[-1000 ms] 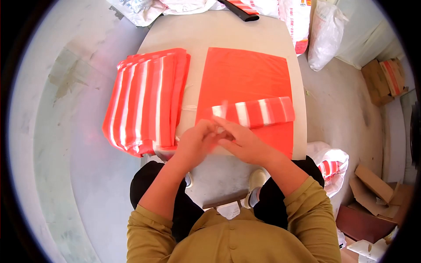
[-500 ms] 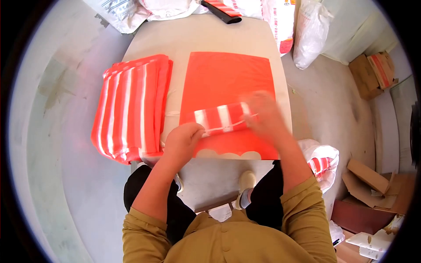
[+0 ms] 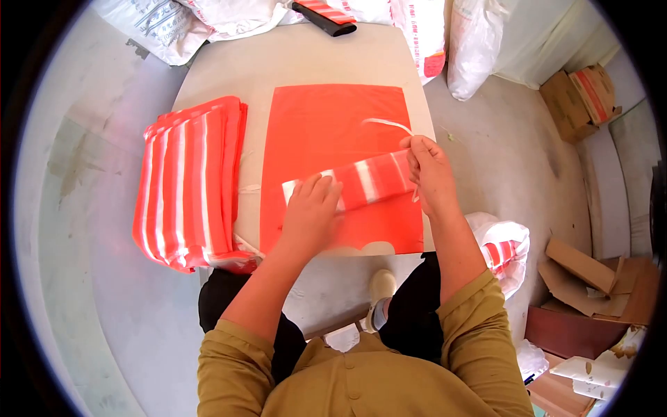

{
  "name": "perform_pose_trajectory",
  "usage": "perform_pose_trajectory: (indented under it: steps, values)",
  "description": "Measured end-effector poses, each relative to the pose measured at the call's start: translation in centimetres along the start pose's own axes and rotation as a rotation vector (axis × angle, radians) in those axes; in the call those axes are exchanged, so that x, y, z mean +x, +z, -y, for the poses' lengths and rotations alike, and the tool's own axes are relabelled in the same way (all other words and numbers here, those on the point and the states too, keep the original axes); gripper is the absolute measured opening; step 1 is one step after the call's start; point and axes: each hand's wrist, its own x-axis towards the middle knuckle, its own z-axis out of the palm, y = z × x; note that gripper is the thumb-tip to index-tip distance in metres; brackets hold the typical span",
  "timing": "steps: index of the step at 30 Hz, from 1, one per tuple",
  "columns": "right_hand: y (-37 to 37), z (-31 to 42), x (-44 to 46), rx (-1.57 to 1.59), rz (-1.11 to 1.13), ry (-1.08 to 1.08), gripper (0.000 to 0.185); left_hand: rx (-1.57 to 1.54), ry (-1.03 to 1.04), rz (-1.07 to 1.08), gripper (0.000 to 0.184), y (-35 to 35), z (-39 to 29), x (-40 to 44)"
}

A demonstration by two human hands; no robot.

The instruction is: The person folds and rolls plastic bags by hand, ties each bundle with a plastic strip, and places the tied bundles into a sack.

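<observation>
A folded red-and-white striped plastic strip (image 3: 354,186) lies aslant over a flat red plastic sheet (image 3: 333,118) with a scalloped near edge. My left hand (image 3: 311,212) is over the strip's left end, fingers bent across it; its lower side is slightly blurred. At the strip's right end, my right hand (image 3: 431,170) is closed, pinching a thin white tie (image 3: 389,124). One end of the tie curves away above the sheet, and a short piece hangs below the fingers. To the left lies a thick folded stack of red-and-white striped plastic (image 3: 184,184).
Beneath everything is a beige table (image 3: 229,66). A dark roll with striped plastic (image 3: 326,19) lies at its far edge, beside white printed sacks (image 3: 156,28). On the right floor stand an open white sack (image 3: 511,260) holding striped plastic and cardboard boxes (image 3: 590,285).
My left hand has shifted from pinching the strip's near edge to lying over its left end. My right hand has risen and now holds the white tie. The view has shifted slightly.
</observation>
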Motion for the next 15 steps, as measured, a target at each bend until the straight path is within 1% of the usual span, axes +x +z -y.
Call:
perform_pose_trajectory:
  steps: [4, 7, 10, 13, 15]
  values:
    - [-1.0, -0.3, 0.5, 0.077, -0.009, -0.04, 0.024, 0.064, -0.007, 0.011, 0.049, 2.1, 0.3, 0.9]
    - [-2.8, -0.5, 1.3, 0.19, -0.046, -0.138, 0.024, 0.161, -0.008, 0.018, 0.043, 2.8, -0.1, 1.4]
    - [-5.6, 0.0, 2.2, 0.319, -0.182, -0.157, 0.022, 0.285, -0.043, 0.063, 0.044, 3.5, -0.2, 1.5]
    - [-7.4, -0.1, 2.8, 0.427, -0.313, -0.155, 0.024, 0.235, -0.127, 0.095, 0.04, 3.7, 0.2, 1.9]
    - [-8.1, -0.2, 3.2, 0.364, -0.35, -0.13, 0.026, 0.109, -0.181, 0.092, 0.041, 2.4, -0.1, 2.1]
